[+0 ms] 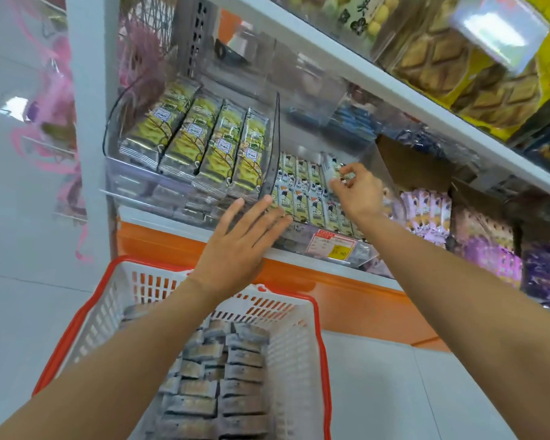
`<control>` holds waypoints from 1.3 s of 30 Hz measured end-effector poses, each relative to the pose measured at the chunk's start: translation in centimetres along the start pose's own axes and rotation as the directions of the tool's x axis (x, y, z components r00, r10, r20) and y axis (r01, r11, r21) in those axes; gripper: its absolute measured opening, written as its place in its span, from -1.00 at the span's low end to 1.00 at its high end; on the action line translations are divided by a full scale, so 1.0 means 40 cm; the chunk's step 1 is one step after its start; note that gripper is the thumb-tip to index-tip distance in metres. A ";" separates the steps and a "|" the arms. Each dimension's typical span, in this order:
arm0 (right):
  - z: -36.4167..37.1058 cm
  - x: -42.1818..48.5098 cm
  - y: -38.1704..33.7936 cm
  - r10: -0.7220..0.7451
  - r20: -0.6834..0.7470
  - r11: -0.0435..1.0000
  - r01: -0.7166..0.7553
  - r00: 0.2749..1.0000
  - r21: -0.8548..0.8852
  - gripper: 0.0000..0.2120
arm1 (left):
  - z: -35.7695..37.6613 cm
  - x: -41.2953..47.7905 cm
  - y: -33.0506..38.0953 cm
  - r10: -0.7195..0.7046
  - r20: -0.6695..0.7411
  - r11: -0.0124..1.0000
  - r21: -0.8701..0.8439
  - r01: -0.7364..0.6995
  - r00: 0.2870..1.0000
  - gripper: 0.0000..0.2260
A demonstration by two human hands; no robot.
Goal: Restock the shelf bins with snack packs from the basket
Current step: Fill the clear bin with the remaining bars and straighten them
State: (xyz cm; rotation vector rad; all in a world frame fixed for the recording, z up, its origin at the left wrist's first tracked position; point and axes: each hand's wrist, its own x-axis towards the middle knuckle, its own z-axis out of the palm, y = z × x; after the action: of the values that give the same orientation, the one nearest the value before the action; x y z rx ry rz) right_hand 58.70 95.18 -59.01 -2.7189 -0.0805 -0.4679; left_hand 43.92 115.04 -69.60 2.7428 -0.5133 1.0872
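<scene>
Clear shelf bin (299, 232) holds cartoon-print packs (302, 188); right hand (359, 192) pinches white pack (329, 168); left hand (235, 246) flat, fingers straight.

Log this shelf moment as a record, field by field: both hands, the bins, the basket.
left hand: open, fingers straight, touching the front of the middle bin
right hand: pinches a snack pack above the cartoon-print packs in the middle bin
left bin: rows of yellow packs
basket: red-rimmed, below the shelf, holds stacked grey-brown packs
price tag: yellow, on the middle bin's front
</scene>
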 end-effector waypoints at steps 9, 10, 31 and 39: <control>0.057 0.045 0.037 0.049 -0.008 0.996 -0.049 0.999 -0.077 -0.72 | 0.031 -0.003 -0.005 0.008 -0.067 1.000 -0.024 -0.010 0.998 -0.38; 0.061 0.046 0.038 0.047 -0.010 0.996 -0.048 0.999 -0.076 -0.73 | 0.030 -0.003 -0.005 0.007 -0.062 1.000 -0.022 -0.009 0.998 -0.39; -0.092 -0.324 -0.068 -0.258 0.014 0.798 0.205 0.966 0.567 -0.89 | -0.019 -0.120 0.034 -0.057 0.262 0.998 -0.015 0.064 0.963 -0.39; 0.127 -0.560 0.058 -0.288 0.317 0.879 0.118 0.904 0.463 -0.87 | 0.026 -0.205 0.023 -0.099 0.656 0.993 0.110 0.035 0.748 -0.28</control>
State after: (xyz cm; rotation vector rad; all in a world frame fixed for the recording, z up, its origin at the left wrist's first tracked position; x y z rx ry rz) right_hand 39.43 95.10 -71.72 -2.3217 -0.5225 0.0345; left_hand 38.67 116.04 -75.97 3.1520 -0.4340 0.0658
